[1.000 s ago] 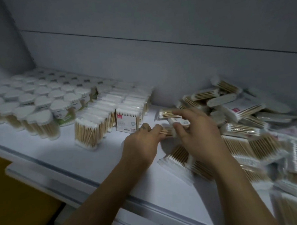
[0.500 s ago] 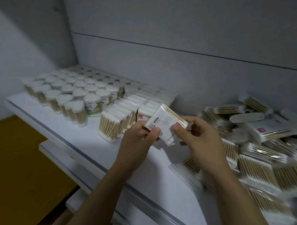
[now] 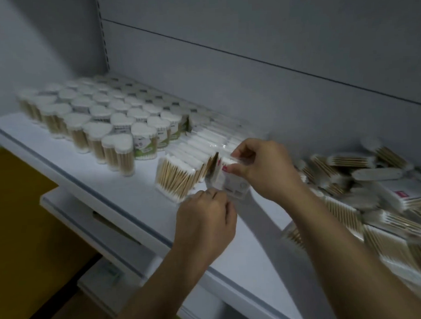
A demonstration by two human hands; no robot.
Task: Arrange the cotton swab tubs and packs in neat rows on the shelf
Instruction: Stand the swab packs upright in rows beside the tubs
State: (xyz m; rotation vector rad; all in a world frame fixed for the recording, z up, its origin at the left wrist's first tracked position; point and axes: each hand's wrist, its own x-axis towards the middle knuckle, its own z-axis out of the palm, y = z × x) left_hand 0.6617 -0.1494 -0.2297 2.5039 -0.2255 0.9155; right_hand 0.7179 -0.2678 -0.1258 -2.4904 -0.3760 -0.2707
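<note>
A flat pack of cotton swabs point(image 3: 229, 182) stands upright at the front end of a row of packs point(image 3: 199, 147) on the white shelf point(image 3: 89, 174). My right hand point(image 3: 260, 169) pinches the pack's top edge. My left hand point(image 3: 205, 222) grips its lower front corner with curled fingers. Heart-shaped swab tubs point(image 3: 102, 125) with white lids stand in rows at the left. A loose heap of packs point(image 3: 375, 200) lies at the right.
The grey back panel point(image 3: 249, 73) rises right behind the rows. Lower shelf edges point(image 3: 91, 220) stick out beneath the front lip. A yellow surface point(image 3: 26, 227) shows at the lower left. Bare shelf lies between my arms.
Both hands carried the pack from mid-air down and left to the front of the pack row, where it now stands on edge. The camera swung left.
</note>
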